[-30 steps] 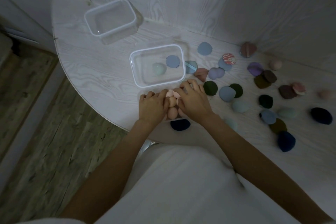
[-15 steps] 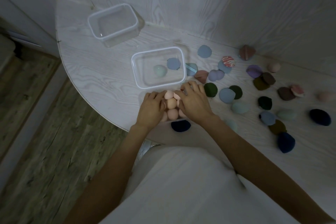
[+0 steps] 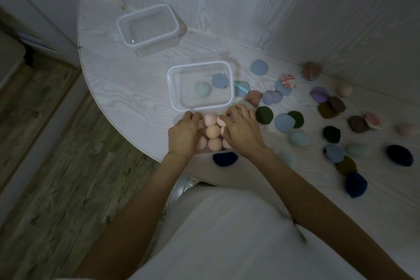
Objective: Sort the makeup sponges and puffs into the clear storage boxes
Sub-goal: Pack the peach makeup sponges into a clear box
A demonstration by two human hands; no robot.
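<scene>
Peach sponges (image 3: 213,130) fill near box (image 3: 223,152) (mid box (image 3: 200,65) holds two)

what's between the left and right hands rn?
Head view: peach sponges packed in the near clear box fill the gap between the left hand and right hand; both hands rest on them.

Dim home room: white wood-grain table (image 3: 127,88), matching wall panels (image 3: 295,7), plank floor (image 3: 52,166).
</scene>
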